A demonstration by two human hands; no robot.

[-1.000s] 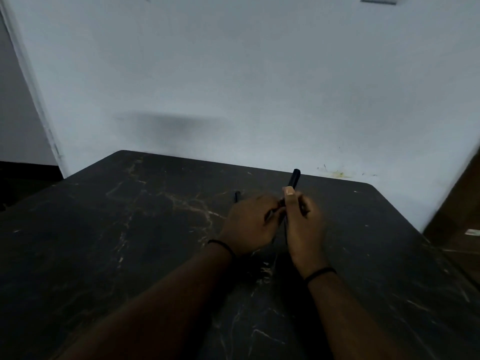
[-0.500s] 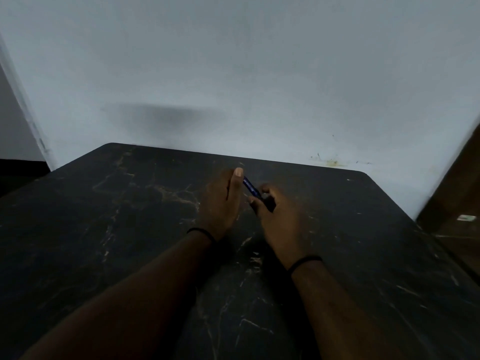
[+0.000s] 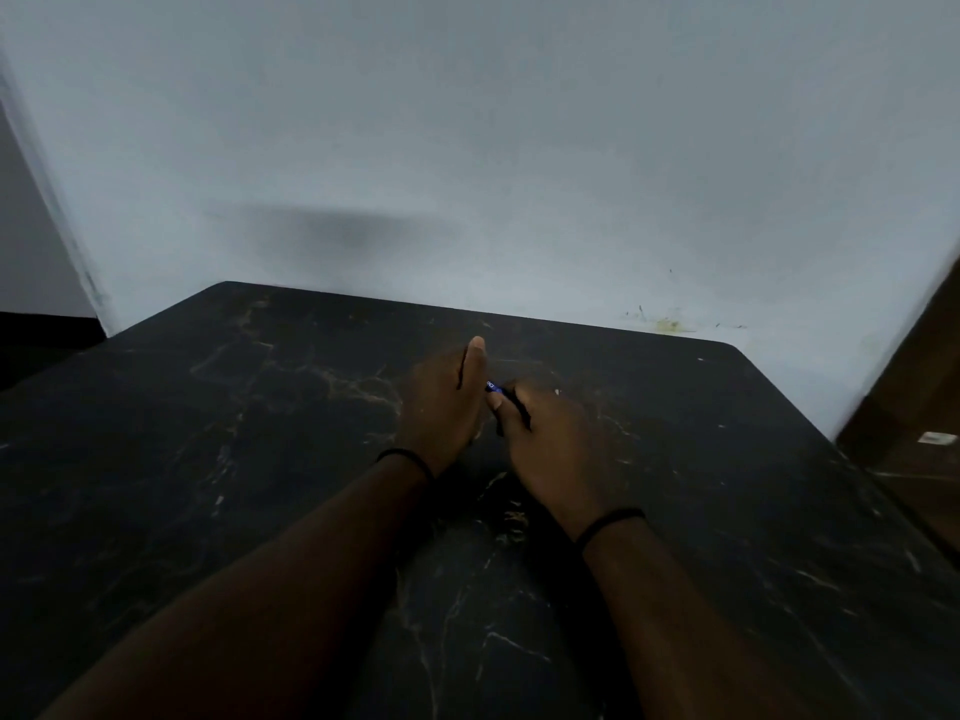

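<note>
- Over the middle of the black, gold-veined marble-look tabletop (image 3: 260, 459): both hands up close, nearly meeting.
- Right hand (image 3: 545, 439) first: curled in and wrapped round a short dark pen-like stick with a blue printed band (image 3: 493, 388), a firm hold by the look of it.
- Of that stick, only the blue end on show, poking out leftward into the gap between the two hands, with the rest buried in the fist.
- Now the left hand (image 3: 441, 407): held flat and upright, edge-on to the camera, straight out, with one pale-nailed fingertip (image 3: 476, 346) aimed at the wall and nothing visibly gripped.
- Palm side right up by the blue end; touching or just short of it, cannot tell in this dim light.
- Round the wrists: a thin black band on the left wrist (image 3: 402, 456), and a matching black band on the right wrist (image 3: 610, 522).
- Behind the tabletop: a plain pale grey wall (image 3: 519, 148), with a small yellowish stain (image 3: 667, 324) low on the right and a soft grey shadow (image 3: 332, 236) towards the left.
- Off at the far right edge: a brown wooden surface (image 3: 914, 407), too blurred to read.
</note>
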